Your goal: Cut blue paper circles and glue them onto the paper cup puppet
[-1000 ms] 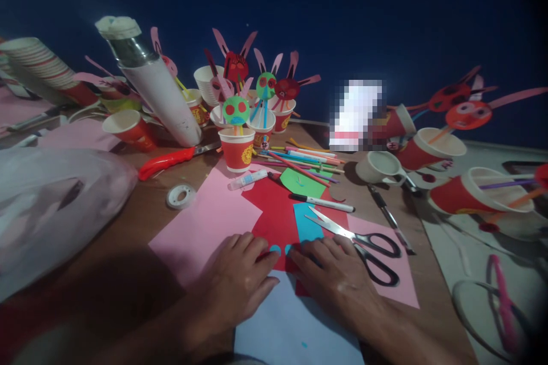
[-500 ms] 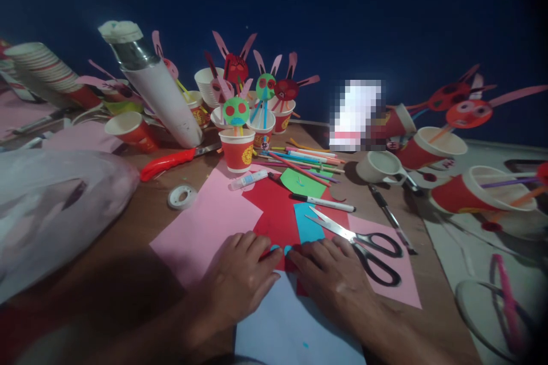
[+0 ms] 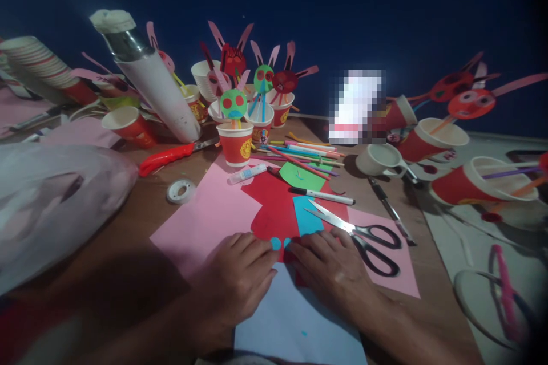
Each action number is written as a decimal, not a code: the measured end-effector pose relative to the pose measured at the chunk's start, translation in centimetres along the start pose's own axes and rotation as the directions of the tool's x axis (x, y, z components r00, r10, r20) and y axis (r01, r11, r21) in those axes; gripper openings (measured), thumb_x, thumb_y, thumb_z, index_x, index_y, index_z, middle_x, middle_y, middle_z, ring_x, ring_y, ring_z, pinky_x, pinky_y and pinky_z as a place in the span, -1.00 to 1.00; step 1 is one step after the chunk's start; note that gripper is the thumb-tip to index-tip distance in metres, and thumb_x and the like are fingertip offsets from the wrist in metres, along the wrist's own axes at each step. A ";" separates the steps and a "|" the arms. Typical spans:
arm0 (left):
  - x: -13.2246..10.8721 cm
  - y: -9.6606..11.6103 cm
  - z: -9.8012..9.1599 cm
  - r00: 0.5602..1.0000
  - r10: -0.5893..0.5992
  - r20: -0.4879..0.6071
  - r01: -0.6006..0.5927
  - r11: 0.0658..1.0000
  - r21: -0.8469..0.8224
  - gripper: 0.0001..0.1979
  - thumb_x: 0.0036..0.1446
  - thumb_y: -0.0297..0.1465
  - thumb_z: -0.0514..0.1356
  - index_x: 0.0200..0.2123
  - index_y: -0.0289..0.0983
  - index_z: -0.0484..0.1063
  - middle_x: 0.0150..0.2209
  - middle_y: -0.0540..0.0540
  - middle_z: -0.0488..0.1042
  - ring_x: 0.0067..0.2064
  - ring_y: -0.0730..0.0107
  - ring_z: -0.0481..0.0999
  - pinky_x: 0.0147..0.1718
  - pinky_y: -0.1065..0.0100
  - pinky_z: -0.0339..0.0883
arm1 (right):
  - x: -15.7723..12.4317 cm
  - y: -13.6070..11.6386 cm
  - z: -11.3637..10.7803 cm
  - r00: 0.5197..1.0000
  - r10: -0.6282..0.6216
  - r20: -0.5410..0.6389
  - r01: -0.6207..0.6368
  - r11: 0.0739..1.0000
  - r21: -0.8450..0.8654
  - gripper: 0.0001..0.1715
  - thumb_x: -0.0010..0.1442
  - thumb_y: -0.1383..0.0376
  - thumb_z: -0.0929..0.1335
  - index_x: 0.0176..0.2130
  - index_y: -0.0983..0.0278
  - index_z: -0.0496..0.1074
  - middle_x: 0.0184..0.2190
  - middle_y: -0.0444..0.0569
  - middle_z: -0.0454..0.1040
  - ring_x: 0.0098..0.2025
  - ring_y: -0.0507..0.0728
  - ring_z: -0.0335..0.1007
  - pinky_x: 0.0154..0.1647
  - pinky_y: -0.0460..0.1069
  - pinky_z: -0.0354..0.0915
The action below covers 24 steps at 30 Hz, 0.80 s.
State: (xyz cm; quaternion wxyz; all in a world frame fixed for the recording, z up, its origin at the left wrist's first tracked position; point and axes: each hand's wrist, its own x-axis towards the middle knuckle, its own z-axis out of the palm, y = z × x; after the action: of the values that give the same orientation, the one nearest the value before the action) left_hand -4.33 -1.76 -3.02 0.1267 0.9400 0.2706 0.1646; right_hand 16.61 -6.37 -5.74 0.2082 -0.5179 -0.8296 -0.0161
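My left hand (image 3: 244,274) lies flat on the papers, its index fingertip at a small blue paper circle (image 3: 275,243). Close by on the right, my right hand (image 3: 331,265) rests palm down, its fingertip touching a second blue circle (image 3: 287,243). Both circles are on red paper (image 3: 274,214). A light blue-white sheet (image 3: 295,319) lies under and between the hands. Open scissors (image 3: 353,228) with black handles sit beside my right hand, across a blue paper strip (image 3: 306,217). Pink paper (image 3: 205,214) spreads by my left hand. What lies beneath the palms is hidden.
Beyond the papers are a capped marker (image 3: 323,196), a glue tube (image 3: 248,173) and several coloured sticks (image 3: 299,154). Red paper cups (image 3: 234,145) with paper rabbit heads line the back. A plastic bag (image 3: 64,211), red-handled knife (image 3: 166,159) and flask (image 3: 156,91) stand left.
The whole scene sits slightly higher in the picture as the head view tilts a little. Both hands stay in place, and the blue circles show a bit more beside the fingertips.
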 end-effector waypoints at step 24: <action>0.1 0.3 1.6 0.993 0.052 0.105 -0.046 0.997 -0.057 -0.75 0.20 -0.41 0.07 -0.04 -0.29 0.33 -0.03 -0.07 0.42 -0.08 0.23 0.33 -0.15 0.17 0.20 | -1.2 6.5 -3.4 0.975 0.214 -0.052 -0.216 0.976 -0.030 -0.87 0.20 0.28 0.33 -0.24 0.20 0.48 -0.29 -0.07 0.50 -0.23 0.10 0.38 -0.19 0.03 0.13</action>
State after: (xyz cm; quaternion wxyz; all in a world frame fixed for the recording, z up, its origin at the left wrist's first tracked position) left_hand -3.49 -2.17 -4.31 0.1626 0.9500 0.2356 0.1247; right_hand 23.82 -5.23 -4.28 0.2196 -0.6077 -0.7629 -0.0205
